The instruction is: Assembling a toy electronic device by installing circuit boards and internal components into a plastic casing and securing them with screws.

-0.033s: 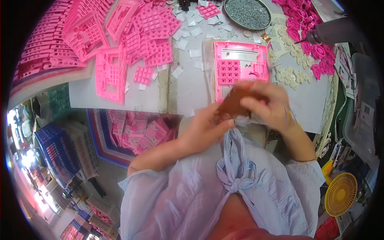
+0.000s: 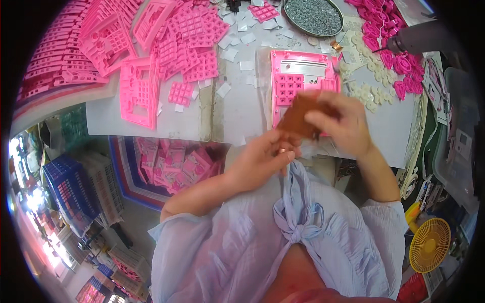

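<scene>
My right hand (image 2: 348, 123) is closed on a thin brown board (image 2: 299, 120), which looks like a bare circuit board, held tilted over the near edge of a pink casing (image 2: 274, 93). In the casing sit a pink square-keyed keypad (image 2: 289, 89) and a silver strip with a dark slot. Just below the board, my left hand (image 2: 265, 156) has its fingers curled together by the board's lower corner. A small copper-coloured glint shows at those fingers; what they hold, if anything, is too small to name.
Pink frames (image 2: 139, 93) and keypads (image 2: 189, 45) pile up at left. A round tray of small metal parts (image 2: 313, 17) stands at the back. Pale rubber pieces (image 2: 371, 93) and a dark power screwdriver (image 2: 417, 39) are at right. A tub (image 2: 124, 166) of pink casings sits below the table.
My right hand and the brown board have risen slightly away from my left hand. My left-hand fingers show more clearly now, with the copper-coloured glint visible.
</scene>
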`<state>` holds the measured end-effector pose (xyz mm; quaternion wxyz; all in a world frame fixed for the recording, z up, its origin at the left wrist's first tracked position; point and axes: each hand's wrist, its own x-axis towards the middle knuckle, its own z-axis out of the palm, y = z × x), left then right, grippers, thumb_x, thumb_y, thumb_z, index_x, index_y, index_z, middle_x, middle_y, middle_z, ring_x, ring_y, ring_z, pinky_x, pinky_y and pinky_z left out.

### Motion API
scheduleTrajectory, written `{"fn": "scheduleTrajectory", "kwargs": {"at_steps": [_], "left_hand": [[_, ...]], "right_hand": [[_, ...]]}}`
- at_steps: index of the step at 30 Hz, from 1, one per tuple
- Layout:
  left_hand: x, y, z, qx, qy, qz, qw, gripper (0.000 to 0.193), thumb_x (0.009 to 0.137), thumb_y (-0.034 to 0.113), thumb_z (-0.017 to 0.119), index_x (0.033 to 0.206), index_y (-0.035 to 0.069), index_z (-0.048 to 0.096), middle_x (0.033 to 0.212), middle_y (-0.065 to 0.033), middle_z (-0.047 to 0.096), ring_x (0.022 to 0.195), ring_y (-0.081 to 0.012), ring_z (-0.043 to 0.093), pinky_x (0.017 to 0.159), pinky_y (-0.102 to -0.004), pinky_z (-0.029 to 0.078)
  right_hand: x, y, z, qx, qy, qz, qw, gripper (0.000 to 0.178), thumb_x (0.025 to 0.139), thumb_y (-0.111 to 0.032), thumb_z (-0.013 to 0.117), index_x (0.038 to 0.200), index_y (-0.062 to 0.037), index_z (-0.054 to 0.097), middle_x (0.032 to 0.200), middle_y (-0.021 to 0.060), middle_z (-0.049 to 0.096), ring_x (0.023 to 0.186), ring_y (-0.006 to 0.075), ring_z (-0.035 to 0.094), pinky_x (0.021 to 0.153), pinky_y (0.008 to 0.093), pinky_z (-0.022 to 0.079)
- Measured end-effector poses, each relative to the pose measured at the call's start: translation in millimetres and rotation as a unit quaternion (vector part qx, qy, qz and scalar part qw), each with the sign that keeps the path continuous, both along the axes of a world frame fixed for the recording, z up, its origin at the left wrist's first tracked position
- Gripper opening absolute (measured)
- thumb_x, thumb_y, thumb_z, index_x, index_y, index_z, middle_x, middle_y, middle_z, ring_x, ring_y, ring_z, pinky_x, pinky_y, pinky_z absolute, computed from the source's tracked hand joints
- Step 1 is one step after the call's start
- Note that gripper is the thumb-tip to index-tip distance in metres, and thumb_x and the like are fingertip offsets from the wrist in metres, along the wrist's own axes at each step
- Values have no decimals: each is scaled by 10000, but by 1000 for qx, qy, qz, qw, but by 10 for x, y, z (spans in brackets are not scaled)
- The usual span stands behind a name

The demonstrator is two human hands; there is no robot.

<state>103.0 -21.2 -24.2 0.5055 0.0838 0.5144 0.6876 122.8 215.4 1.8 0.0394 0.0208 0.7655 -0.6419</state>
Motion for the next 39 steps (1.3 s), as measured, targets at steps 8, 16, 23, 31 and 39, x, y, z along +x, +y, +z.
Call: {"fn": "scheduleTrajectory", "kwargs": {"at_steps": [8,16,23,31,39], "left_hand": [[-75,-238,67,-103,357,-77,925,369,938,64,667,1297,-5,613,1187,-126,682,1021,-216,661,887,-326,520],[-443,-155,167,-167,559,11,812,191,879,49,708,1064,6,682,915,-107,675,792,-224,665,666,-315,515],[-621,77,-29,-153,706,-6,691,369,866,228,753,1174,49,657,1169,-101,644,1138,-255,616,913,-407,471],[-594,199,5,-214,762,-128,598,628,809,460,761,1288,78,624,1305,-74,602,1331,-239,523,1004,-467,383],[-600,298,170,-243,740,-189,598,666,765,398,791,1295,41,604,1300,-109,590,1273,-241,555,906,-400,428]], "right_hand": [[-618,130,-278,115,7,81,990,333,897,-157,732,1182,10,685,925,111,743,831,179,693,742,320,547],[-729,125,-205,306,80,122,941,320,855,-237,751,1086,-26,683,900,190,706,860,378,680,743,449,519],[-650,28,-188,414,124,23,901,477,798,-226,802,1198,-45,615,1093,169,680,1000,368,646,835,442,506],[-297,23,-274,484,331,66,808,595,804,-198,734,1350,-16,582,1377,147,575,1316,313,499,1008,478,456],[-289,146,-29,461,188,201,844,490,844,-157,675,1305,-2,619,1371,146,603,1274,277,559,1039,496,464]]}}
